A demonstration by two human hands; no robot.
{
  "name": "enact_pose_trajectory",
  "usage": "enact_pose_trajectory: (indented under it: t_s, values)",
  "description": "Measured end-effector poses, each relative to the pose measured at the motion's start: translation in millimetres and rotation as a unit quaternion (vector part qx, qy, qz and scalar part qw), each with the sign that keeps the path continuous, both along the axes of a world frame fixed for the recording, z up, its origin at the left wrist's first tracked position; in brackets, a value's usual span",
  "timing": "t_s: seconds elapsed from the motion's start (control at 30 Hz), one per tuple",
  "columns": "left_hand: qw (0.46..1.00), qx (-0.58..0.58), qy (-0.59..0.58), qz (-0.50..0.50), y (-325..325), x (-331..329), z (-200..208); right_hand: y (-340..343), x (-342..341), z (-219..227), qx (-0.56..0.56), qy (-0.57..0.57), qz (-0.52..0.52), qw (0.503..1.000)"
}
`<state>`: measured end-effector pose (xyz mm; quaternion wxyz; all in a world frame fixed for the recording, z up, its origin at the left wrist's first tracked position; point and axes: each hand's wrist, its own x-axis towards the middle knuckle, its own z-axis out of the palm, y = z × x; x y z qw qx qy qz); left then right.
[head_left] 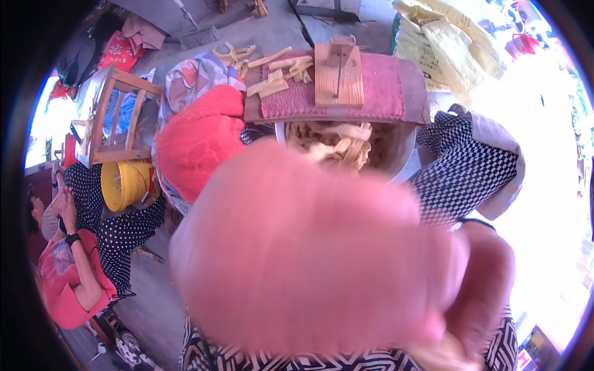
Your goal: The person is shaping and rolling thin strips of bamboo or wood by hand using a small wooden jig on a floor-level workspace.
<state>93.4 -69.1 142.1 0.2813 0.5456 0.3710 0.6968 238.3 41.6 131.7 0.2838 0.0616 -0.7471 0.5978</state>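
Observation:
A large pink blur fills the middle of the view; it looks like my left hand (pixel 297 247) very close to the camera, its fingers smeared by motion. At the lower right my right hand (pixel 486 266) bends downward, partly behind that blur. Its fingers seem closed on a pale yellowish strip (pixel 442 355) at the lower edge. Beyond the blur stands a basin (pixel 409 151) of pale strips, partly covered by it. Across its far side lies a board with a pink cloth (pixel 387 83). On the cloth rest a wooden block with a thin dark rod (pixel 340 77) and several pale pieces (pixel 272 85).
A red cloth bundle (pixel 201 145) sits left of the basin, checkered fabric (pixel 464 170) right of it. Farther left are a wooden chair frame (pixel 117 117), a yellow bucket (pixel 124 185) and a seated person in a red top (pixel 74 278). Pale yellow sacks (pixel 445 46) lie far right.

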Motion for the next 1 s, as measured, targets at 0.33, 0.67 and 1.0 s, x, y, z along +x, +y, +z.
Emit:
enact_pose_trajectory:
  t_s: [0.33, 0.67, 1.0]
  values:
    - [0.915, -0.248, -0.285, -0.140, 54, 0, -137, 13, -31, -93, 0.184, -0.154, -0.405, 0.882]
    - [0.921, -0.205, 0.301, 0.140, 45, -15, -152, 19, -18, -147, -0.218, -0.293, -0.262, 0.893]
    - [0.936, -0.239, 0.215, 0.142, 47, 7, -145, 15, -18, -160, -0.251, -0.221, -0.258, 0.906]
